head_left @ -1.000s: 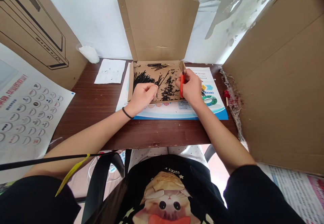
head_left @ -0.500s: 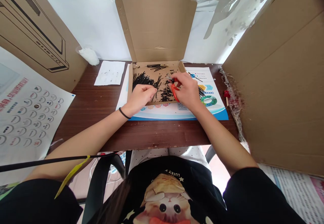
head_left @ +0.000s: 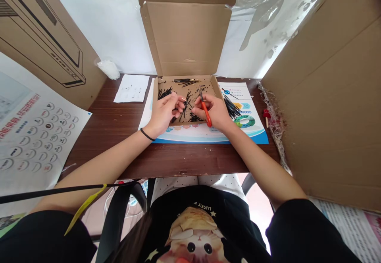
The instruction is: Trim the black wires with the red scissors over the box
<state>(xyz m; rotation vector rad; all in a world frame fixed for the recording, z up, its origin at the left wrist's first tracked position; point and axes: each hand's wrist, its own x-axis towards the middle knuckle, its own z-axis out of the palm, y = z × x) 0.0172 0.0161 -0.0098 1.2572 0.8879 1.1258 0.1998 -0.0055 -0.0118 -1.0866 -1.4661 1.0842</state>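
My right hand point(head_left: 214, 111) grips red-handled pliers point(head_left: 205, 110), their slim metal jaws pointing up and away over the open cardboard box point(head_left: 219, 90). Facing it from the left, my left hand point(head_left: 167, 112) has its fingers curled together around a thin wire piece point(head_left: 183, 99), of which only a small end shows. Inside the box lie a pile of black wire lengths point(head_left: 164, 93), partly covered by my left hand, and a loose group of black wires point(head_left: 187, 103) between the hands. Small black clippings point(head_left: 195, 118) are scattered below the pliers.
At the box's back lie black wires with gold-coloured ends point(head_left: 187, 81). More black wires point(head_left: 232, 107) rest on the printed sheet point(head_left: 253, 136) at right. White paper point(head_left: 131, 88) lies left, a small red-topped object point(head_left: 266, 114) right. A large carton point(head_left: 330, 108) stands at right.
The pliers have turned in my right hand, so the red handles now point down towards me. My left hand has risen slightly and its fingers have rolled over. The view has shifted a little.
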